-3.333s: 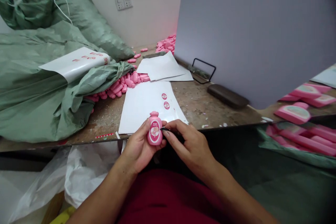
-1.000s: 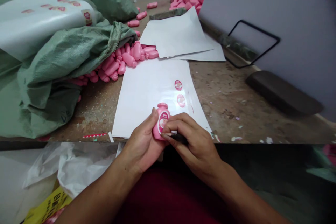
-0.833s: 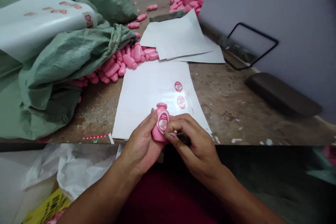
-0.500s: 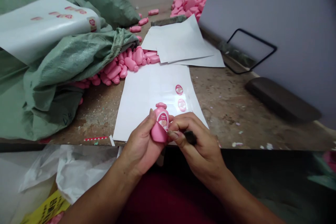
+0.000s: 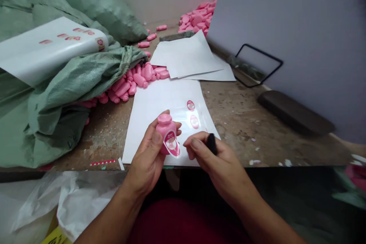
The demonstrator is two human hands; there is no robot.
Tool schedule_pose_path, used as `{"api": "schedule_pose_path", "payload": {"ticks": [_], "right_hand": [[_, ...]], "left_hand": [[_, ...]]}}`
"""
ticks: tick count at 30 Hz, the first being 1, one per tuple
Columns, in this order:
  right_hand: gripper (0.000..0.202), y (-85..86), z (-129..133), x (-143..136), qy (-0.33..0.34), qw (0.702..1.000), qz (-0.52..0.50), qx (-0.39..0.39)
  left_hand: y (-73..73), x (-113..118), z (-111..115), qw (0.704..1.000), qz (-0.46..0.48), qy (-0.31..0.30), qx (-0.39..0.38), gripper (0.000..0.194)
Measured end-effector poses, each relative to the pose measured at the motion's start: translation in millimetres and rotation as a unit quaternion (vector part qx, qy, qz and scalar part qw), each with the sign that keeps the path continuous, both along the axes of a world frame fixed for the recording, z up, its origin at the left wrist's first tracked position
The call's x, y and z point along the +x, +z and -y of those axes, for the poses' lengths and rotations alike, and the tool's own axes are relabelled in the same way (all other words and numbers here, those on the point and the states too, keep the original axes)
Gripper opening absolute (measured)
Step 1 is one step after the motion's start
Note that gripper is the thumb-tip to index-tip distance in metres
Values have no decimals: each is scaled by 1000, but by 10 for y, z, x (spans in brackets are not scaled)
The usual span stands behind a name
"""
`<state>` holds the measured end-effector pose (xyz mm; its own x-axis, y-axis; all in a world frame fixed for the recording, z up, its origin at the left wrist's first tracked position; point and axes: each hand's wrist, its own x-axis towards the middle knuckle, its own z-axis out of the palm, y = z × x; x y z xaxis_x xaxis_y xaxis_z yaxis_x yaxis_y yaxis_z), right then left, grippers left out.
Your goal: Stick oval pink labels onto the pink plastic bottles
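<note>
My left hand (image 5: 150,152) is closed round a small pink toy bottle (image 5: 165,127), held upright above the table's front edge. On its front is an oval pink-and-white sticker (image 5: 171,144), whose lower end sticks out past the bottle's base. Just to the right, apart from the bottle, my right hand (image 5: 215,156) has its thumb and forefinger pinched. A black-handled tool (image 5: 211,143) rests in that hand; its tip is hidden. Beneath both hands lies a white sticker sheet (image 5: 154,103) with two oval stickers (image 5: 194,121) near its right side.
Pink bottles (image 5: 122,87) spill from a green sack (image 5: 57,106) at left, with another sticker sheet (image 5: 25,53) on top. White papers (image 5: 191,59) lie behind. A pink heap (image 5: 197,19) stands farther back. At right are a black wire frame (image 5: 260,65) and a dark, rounded block (image 5: 294,112).
My right hand has drawn away from the sticker to the right. The bottle has turned and shifted slightly left in my left hand, and the sticker's lower end now hangs free.
</note>
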<state>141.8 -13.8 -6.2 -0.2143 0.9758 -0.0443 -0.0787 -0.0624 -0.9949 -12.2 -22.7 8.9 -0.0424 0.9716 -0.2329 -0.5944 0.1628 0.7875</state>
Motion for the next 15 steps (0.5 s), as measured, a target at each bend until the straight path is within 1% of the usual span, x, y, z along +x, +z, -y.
{"api": "schedule_pose_path", "payload": {"ticks": [1,3,6,8,11,15], "right_hand": [[39,-10,-27,-17,20,999,-8,-32],[47,-21,-75,-47,65,995,-17,-72],[51,-12,-109,-74,89,991,-24,-94],[50,-1,-108,-89,89,991,-25,-101],[43,-5,-91,-126,71,991,-27,-109],[35,-51,-64,-196,28,995,-46,-82]], "left_hand": [[-7,9,14,1000,-13,-2,9,37],[-22,29,40,999,-32,-11,18,39],[-44,50,59,999,-39,-28,13,40],[-56,60,55,999,-32,-25,7,40],[-61,82,35,1000,-7,-7,-16,39],[-43,126,13,998,29,23,-47,33]]}}
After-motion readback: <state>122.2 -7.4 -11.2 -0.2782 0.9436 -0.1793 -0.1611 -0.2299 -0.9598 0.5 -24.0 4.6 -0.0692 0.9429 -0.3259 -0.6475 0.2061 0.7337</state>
